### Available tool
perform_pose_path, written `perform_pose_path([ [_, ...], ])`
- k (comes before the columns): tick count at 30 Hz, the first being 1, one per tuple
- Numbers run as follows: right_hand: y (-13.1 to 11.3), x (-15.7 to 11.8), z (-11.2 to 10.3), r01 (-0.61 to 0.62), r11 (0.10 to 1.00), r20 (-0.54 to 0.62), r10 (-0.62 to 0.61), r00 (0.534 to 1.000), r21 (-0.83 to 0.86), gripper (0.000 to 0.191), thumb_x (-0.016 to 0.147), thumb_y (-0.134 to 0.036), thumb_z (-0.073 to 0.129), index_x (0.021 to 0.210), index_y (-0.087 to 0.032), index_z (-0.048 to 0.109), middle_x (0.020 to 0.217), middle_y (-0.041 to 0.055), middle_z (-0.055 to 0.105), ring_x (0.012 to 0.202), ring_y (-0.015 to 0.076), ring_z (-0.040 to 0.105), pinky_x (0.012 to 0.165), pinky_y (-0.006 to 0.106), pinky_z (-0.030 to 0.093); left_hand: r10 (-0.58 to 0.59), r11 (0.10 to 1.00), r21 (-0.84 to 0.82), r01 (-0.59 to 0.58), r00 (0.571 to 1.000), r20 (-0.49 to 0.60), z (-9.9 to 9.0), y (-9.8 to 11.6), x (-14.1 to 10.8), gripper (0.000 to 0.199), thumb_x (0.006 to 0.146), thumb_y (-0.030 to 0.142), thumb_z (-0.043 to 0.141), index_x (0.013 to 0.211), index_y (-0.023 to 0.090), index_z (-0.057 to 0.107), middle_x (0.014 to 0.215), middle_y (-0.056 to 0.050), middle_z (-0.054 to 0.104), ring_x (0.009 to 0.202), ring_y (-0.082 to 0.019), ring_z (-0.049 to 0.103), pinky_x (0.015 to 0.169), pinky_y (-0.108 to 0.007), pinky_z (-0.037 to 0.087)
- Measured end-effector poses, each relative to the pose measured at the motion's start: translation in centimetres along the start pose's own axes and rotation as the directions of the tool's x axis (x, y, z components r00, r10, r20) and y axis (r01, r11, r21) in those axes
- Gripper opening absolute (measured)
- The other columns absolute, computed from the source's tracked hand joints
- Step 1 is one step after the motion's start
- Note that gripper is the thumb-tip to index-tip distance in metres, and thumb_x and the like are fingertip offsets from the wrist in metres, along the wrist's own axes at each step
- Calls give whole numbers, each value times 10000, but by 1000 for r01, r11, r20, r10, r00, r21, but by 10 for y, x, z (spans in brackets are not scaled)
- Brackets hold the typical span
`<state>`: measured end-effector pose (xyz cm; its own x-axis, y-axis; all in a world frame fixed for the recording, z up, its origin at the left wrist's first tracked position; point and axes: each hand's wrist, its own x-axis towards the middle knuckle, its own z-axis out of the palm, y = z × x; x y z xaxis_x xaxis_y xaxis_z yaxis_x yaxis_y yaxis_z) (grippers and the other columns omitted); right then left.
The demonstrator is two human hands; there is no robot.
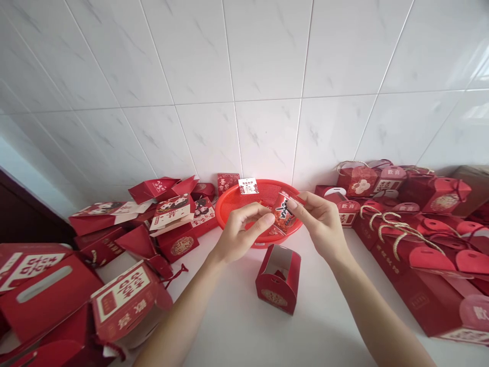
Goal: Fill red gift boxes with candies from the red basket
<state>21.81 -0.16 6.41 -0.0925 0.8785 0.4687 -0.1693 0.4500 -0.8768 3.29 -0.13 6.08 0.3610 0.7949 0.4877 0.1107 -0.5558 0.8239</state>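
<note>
A small red snack packet (283, 210) with dark and white lettering is held up over the front of a red plastic basket (221, 220). My right hand (323, 221) grips its upper right corner between thumb and fingers. At the packet's left edge, my left hand (241, 230) has thumb and fingers pinched together on it. Below the hands, a red gift box (278, 285) stands on the white table with its top open. Something red lies inside that box, but I cannot make it out. More red wrapping shows in the basket, partly covered by my hands.
Red gift boxes (126, 295) lie heaped on the left, some open. Rows of red boxes with rope handles (424, 285) stand on the right. A white printed card (248, 186) rests on the basket's back rim. Behind is a white tiled wall (267, 122).
</note>
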Motion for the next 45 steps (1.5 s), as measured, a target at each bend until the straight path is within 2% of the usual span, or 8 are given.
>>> perform_pose_path([
  [10,1,0,-2,7,1000,53,-9,999,27,264,904,-422,697,770,-197,664,717,-5,649,644,121,581,605,248,496,224,961,184,-208,972,-72,3,0,0,243,1001,261,553,782,189,631,718,22,571,698,-116,541,656,-232,458],
  [17,0,0,-3,89,994,53,-86,995,-58,186,922,-372,675,1043,-235,707,1000,32,738,791,157,679,733,296,567,368,880,369,-298,920,-136,4,-4,1,107,971,200,596,918,181,687,841,-10,687,791,-132,641,717,-246,521],
  [21,-1,0,-7,177,968,48,-171,984,-180,159,877,-326,733,1010,-239,729,1031,38,740,932,187,683,812,309,563,462,787,497,-365,883,-83,3,-8,2,86,958,165,609,953,179,694,848,-20,683,766,-130,650,684,-250,536],
  [25,-2,1,-10,136,978,97,-121,988,-161,135,856,-350,756,886,-218,746,886,39,747,813,180,673,738,309,550,486,772,499,-393,871,-67,3,-7,1,112,949,157,620,977,184,725,863,-26,694,766,-132,660,682,-258,552],
  [30,3,3,-9,48,999,74,-48,996,-5,176,851,-394,757,822,-222,731,812,23,723,743,165,641,678,301,528,425,874,319,-365,894,-142,6,-3,-1,139,937,175,647,989,212,771,857,-17,708,775,-136,662,688,-265,563],
  [37,6,1,-4,54,998,50,-55,997,28,221,854,-394,759,755,-208,694,722,-8,644,658,122,556,610,257,468,135,990,50,-130,982,-132,5,1,0,150,940,268,649,978,224,787,877,-26,740,824,-170,687,748,-294,576],
  [41,1,1,-2,71,997,67,-69,995,-23,230,846,-409,763,762,-202,709,744,4,663,688,135,589,641,269,494,65,997,47,-60,993,-98,2,0,0,169,927,297,666,1011,204,779,942,-50,760,893,-200,703,810,-326,582],
  [45,-2,3,-8,6,1000,111,-3,994,-25,231,832,-436,768,876,-213,729,869,32,719,788,169,650,711,302,541,120,987,122,-107,987,-108,2,0,-2,173,944,302,647,1003,213,783,925,-47,757,867,-192,695,789,-323,580],
])
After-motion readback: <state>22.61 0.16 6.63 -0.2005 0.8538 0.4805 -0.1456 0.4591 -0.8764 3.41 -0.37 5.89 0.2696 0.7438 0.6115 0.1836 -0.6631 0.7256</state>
